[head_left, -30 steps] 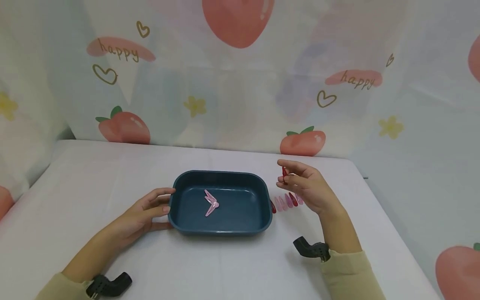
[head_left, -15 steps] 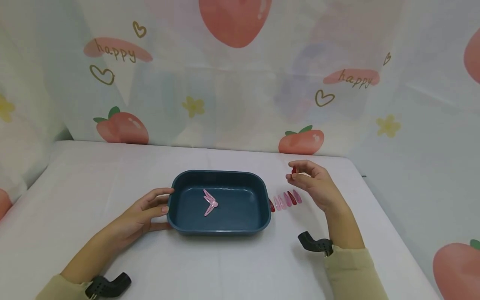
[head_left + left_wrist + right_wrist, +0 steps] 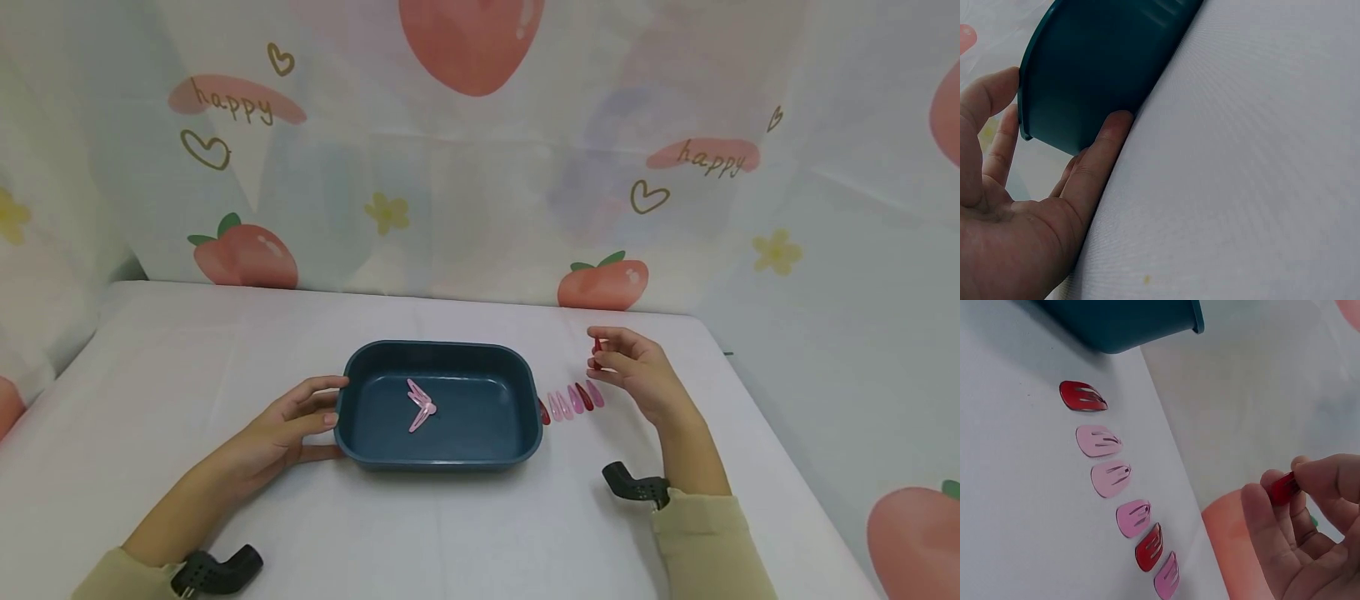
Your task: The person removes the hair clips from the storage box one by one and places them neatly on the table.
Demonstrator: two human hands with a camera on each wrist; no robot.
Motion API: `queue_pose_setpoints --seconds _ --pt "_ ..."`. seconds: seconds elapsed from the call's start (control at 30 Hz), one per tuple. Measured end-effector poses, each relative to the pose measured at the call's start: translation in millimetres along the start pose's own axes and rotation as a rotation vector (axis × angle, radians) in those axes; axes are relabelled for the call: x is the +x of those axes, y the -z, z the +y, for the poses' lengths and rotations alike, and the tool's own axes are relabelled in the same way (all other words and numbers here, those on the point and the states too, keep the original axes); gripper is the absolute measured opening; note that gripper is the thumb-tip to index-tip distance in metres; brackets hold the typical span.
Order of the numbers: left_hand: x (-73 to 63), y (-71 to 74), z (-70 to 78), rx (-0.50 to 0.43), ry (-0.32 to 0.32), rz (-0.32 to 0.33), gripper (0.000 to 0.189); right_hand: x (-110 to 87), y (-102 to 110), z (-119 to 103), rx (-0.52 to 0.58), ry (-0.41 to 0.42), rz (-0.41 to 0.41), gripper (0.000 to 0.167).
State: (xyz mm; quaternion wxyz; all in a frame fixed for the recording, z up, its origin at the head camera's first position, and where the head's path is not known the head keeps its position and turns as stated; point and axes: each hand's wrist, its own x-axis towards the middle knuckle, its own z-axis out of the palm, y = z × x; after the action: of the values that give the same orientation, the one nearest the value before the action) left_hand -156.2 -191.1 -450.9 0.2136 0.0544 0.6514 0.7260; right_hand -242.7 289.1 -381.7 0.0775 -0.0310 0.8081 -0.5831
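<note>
My right hand (image 3: 639, 377) is raised above the table behind a row of snap hair clips. Between thumb and fingers it pinches a red hair clip (image 3: 1284, 489), partly covered by the fingertips. The row holds several pink hair clips (image 3: 1099, 441) and two red ones, one red hair clip (image 3: 1083, 397) nearest the tray. A dark teal tray (image 3: 480, 417) stands left of the row, with a few pink hair clips (image 3: 422, 407) on its floor. At the tray's left end, my left hand (image 3: 281, 433) touches the rim and outer wall with extended fingers.
A white cloth (image 3: 420, 542) covers the table. Behind it hangs a printed curtain (image 3: 480, 208) with fruit and flower shapes. Black camera mounts (image 3: 633, 483) sit at both wrists, beside the sleeves.
My right hand has moved to the right, away from the tray, with the red hair clip still pinched. The pink clip at the row's right end is now uncovered. My left hand stays put.
</note>
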Motion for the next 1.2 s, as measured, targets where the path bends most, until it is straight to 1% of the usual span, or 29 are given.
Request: queue_pose_setpoints --seconds 0.1,0.27,0.5,0.77,0.87,1.03,1.2 --pt "-0.1 0.3 -0.4 0.000 -0.002 -0.004 0.053 0.2 3 4 -0.062 -0.008 0.008 0.042" --pt "-0.1 1.2 -2.1 0.000 -0.002 -0.007 0.053 -1.3 5 10 -0.201 -0.031 0.001 0.043" --pt "-1.3 0.9 -2.0 0.006 -0.005 -0.012 0.054 -2.1 7 13 -0.278 -0.041 0.015 0.040" --pt "-1.6 0.5 -1.5 0.002 -0.016 -0.021 0.053 -1.6 10 18 -0.461 -0.091 0.049 0.035" --pt "-1.9 0.7 -1.6 -0.001 -0.023 -0.027 0.053 -1.7 11 20 -0.515 -0.114 0.049 0.034" --pt "-2.8 0.9 -1.2 -0.005 -0.027 -0.033 0.053 -1.9 12 22 -0.550 -0.156 0.034 0.033" --pt "-2.3 0.8 -0.9 -0.003 -0.025 -0.032 0.054 -1.5 13 23 -0.563 -0.159 0.024 0.032"
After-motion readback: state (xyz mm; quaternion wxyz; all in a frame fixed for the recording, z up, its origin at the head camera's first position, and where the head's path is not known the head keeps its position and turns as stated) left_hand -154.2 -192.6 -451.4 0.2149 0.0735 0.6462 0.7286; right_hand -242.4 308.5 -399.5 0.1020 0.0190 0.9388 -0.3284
